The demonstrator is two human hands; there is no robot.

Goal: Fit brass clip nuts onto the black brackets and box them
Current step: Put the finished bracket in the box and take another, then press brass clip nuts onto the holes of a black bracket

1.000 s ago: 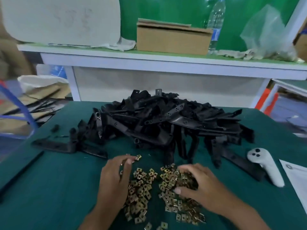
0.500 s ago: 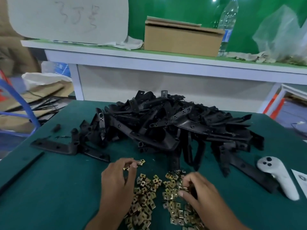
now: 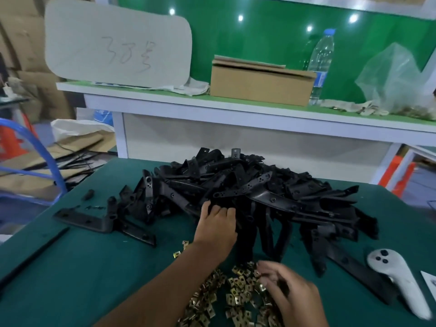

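Note:
A big heap of black brackets [image 3: 271, 197] fills the middle of the green table [image 3: 94, 279]. My left hand [image 3: 217, 225] reaches into the heap's near edge, its fingers curled round a black bracket there. Closer to me lies a spread of small brass clip nuts [image 3: 238, 291]. My right hand [image 3: 290, 291] hovers over the nuts, blurred, with its fingers curled and pinching among them. What it holds is partly hidden. A closed cardboard box [image 3: 259, 84] stands on the white shelf [image 3: 236, 114] behind the table.
A loose angled bracket [image 3: 94, 220] and a black strip [image 3: 35, 256] lie at the left. A white controller [image 3: 398, 282] rests at the right edge. On the shelf are a water bottle [image 3: 322, 64], a plastic bag [image 3: 398, 81] and a white board [image 3: 118, 43].
My left hand has left the clip nuts and moved forward into the bracket heap. My right hand stays over the nuts. The view has tilted upward.

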